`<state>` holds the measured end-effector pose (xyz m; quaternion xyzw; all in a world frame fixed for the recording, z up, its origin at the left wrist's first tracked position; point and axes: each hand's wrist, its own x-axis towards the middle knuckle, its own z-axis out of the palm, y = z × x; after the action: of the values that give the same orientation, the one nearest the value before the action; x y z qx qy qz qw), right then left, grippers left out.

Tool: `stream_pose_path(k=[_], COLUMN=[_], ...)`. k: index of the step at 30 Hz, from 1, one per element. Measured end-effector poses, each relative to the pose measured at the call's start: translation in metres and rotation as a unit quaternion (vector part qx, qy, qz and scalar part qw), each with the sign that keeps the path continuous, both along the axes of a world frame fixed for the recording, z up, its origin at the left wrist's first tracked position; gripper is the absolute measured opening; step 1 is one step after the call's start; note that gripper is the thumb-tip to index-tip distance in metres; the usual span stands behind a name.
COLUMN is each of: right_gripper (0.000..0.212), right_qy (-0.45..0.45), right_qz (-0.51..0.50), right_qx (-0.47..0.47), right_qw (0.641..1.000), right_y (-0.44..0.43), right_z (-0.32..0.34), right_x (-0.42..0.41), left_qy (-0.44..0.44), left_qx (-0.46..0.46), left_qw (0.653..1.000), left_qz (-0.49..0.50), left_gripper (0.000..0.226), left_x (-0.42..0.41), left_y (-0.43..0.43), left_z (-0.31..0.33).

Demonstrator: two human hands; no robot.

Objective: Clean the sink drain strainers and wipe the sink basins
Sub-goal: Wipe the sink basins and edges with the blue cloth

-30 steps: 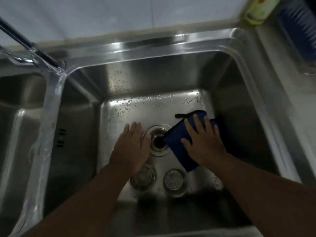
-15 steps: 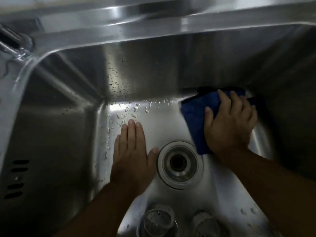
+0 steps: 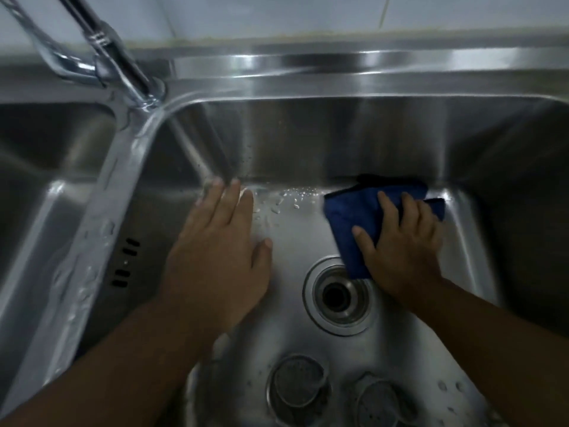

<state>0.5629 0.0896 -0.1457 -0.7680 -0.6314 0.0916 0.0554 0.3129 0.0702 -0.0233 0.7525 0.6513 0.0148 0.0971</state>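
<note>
stainless steel sink basin (image 3: 308,143) floor is mid-wipe; right hand (image 3: 403,241), flat on the folded blue cloth (image 3: 354,217), has held at 1 o'clock of the open drain (image 3: 337,295); left hand (image 3: 215,251), spread empty, has slid toward the back wall; droplets between them await wiping.

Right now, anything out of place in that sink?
Yes: the drain sits open, and both strainers lie loose on the basin floor nearest the camera. Water droplets remain by the back wall. No damage shows.
</note>
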Motion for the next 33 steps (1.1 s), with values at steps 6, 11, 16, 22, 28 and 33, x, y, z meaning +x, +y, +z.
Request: stream_pose_path(k=[6, 11, 16, 22, 28, 33], right_gripper=[0.069, 0.073, 0.078, 0.085, 0.085, 0.077], right_qy=[0.029, 0.080, 0.067, -0.011, 0.000, 0.042], right_qz=[0.096, 0.141, 0.297, 0.561, 0.348, 0.461], right_qx=[0.022, 0.022, 0.021, 0.006, -0.008, 0.010], right_qw=[0.995, 0.987, 0.952, 0.828, 0.937, 0.887], right_y=[0.026, 0.039, 0.023, 0.016, 0.053, -0.001], right_z=[-0.010, -0.011, -0.010, -0.008, -0.003, 0.003], right_x=[-0.092, -0.180, -0.177, -0.148, -0.168, -0.149], left_qy=[0.107, 0.033, 0.028, 0.025, 0.006, 0.073], left_qx=[0.085, 0.055, 0.085, 0.079, 0.076, 0.099], left_qw=[0.991, 0.996, 0.994, 0.995, 0.996, 0.992], left_qz=[-0.004, 0.063, 0.054, 0.046, 0.053, 0.020], left_gripper=[0.078, 0.084, 0.078, 0.078, 0.077, 0.075], left_x=[-0.052, -0.080, -0.081, -0.082, -0.082, -0.072], left_y=[-0.009, -0.004, -0.002, -0.002, 0.001, -0.012], left_z=[0.061, 0.052, 0.046, 0.045, 0.046, 0.048])
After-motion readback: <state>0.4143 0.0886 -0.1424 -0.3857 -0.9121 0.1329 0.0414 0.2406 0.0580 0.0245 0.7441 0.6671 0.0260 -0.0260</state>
